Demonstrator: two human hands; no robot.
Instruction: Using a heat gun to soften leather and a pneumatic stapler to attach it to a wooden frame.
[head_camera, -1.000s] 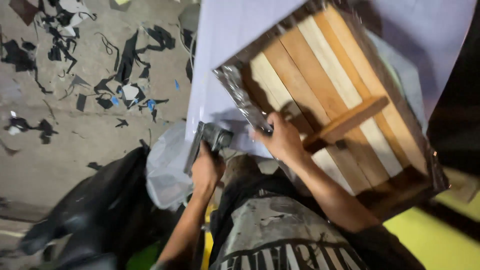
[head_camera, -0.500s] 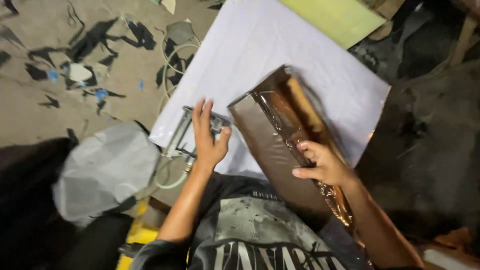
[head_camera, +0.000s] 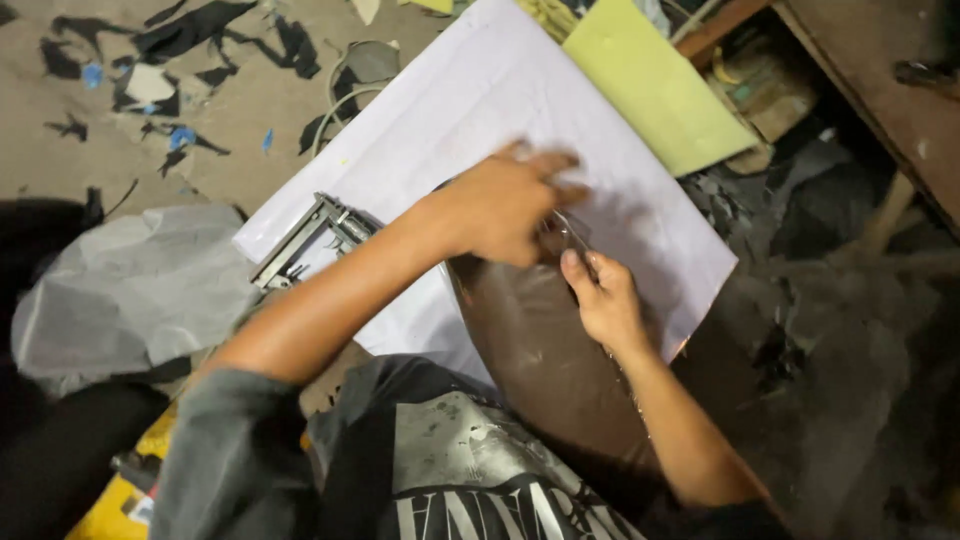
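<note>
Both hands meet at the brown panel's (head_camera: 540, 350) top edge. Left hand (head_camera: 505, 205) presses flat; right hand (head_camera: 600, 300) grips its wrapping.

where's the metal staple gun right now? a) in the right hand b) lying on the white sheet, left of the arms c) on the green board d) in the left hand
b: the metal staple gun lies free on the white sheet, while the left hand and the right hand are both over on the brown wrapped panel.
</note>
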